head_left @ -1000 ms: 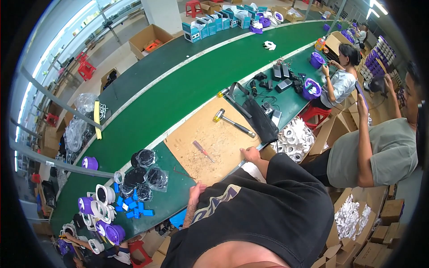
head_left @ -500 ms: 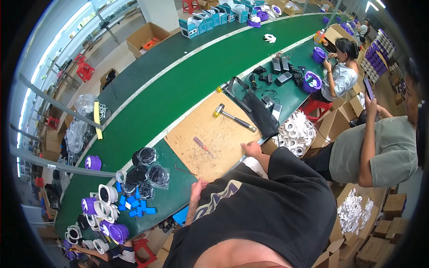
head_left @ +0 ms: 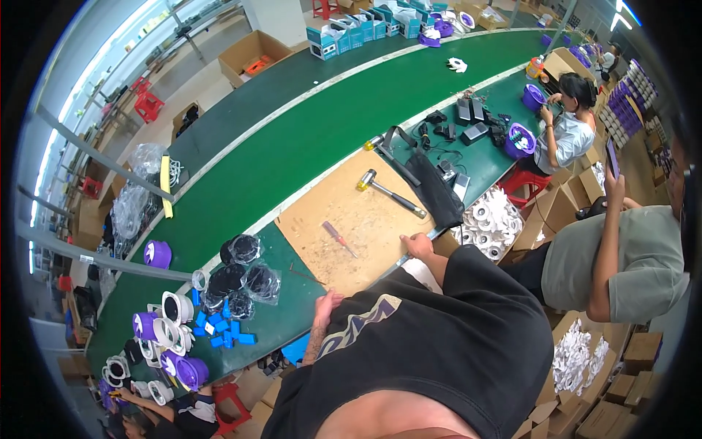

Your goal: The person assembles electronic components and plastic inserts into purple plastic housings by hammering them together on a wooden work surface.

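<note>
A tan board [head_left: 300, 223] covered with small scraps and dark marks lies before me on the green bench. My left hand [head_left: 327, 306] rests at its near left corner with the fingers extended, holding nothing that I can see. At the near right edge, my right hand [head_left: 417, 246] leans on the board, fingers curled and their inner side hidden. Between the hands and beyond them lies a screwdriver [head_left: 338, 238] with a reddish handle. A yellow-faced hammer [head_left: 395, 196] lies farther back, and another hammer [head_left: 391, 157] lies along the far edge, beside a black bag [head_left: 439, 192].
Wrapped black discs [head_left: 248, 274], blue blocks [head_left: 219, 325] and purple-and-white housings [head_left: 179, 362] sit left. White parts fill a box [head_left: 488, 223] at right. A person holding a phone [head_left: 613, 161] stands close on my right; another sits farther along. A green conveyor [head_left: 314, 124] runs behind.
The view has shifted slightly, so the bench and board appear a little farther right. Both my hands keep their places at the board's near edge; the tools have not moved on it.
</note>
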`<state>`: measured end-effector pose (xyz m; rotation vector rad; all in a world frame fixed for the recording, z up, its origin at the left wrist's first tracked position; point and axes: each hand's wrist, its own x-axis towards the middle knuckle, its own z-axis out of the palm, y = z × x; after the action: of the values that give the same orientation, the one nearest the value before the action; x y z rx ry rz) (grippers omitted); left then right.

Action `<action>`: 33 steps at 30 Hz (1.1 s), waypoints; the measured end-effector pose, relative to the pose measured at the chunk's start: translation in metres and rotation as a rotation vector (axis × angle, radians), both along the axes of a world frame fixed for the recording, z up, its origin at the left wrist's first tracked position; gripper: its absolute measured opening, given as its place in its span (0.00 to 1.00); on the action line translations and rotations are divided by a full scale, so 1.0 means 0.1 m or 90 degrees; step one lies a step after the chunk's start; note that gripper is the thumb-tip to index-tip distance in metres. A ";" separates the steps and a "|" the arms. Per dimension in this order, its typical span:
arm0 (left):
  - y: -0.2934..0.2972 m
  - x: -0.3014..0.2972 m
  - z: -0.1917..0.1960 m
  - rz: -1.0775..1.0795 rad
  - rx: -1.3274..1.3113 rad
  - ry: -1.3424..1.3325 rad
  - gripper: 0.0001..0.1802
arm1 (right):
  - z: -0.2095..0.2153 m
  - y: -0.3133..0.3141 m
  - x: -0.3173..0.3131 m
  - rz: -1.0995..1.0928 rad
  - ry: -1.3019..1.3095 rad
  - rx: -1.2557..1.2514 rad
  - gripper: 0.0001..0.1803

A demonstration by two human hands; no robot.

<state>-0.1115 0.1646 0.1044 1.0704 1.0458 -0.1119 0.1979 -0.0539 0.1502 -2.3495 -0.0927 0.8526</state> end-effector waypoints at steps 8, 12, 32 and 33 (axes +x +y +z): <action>0.01 0.01 -0.04 -0.006 -0.010 -0.010 0.24 | 0.06 0.00 0.00 0.002 0.007 0.003 0.30; 0.01 0.02 -0.04 -0.017 0.008 0.004 0.25 | 0.08 -0.02 0.00 0.017 0.000 0.004 0.31; 0.00 0.02 0.01 -0.015 0.003 0.004 0.25 | 0.11 -0.05 -0.01 -0.001 0.014 0.017 0.29; 0.00 0.02 0.01 -0.016 0.000 0.002 0.25 | 0.11 -0.05 -0.01 -0.006 0.016 0.019 0.29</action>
<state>-0.1100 0.1643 0.1052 1.0845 1.0357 -0.1340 0.1973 -0.0592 0.1607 -2.3092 -0.0837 0.8702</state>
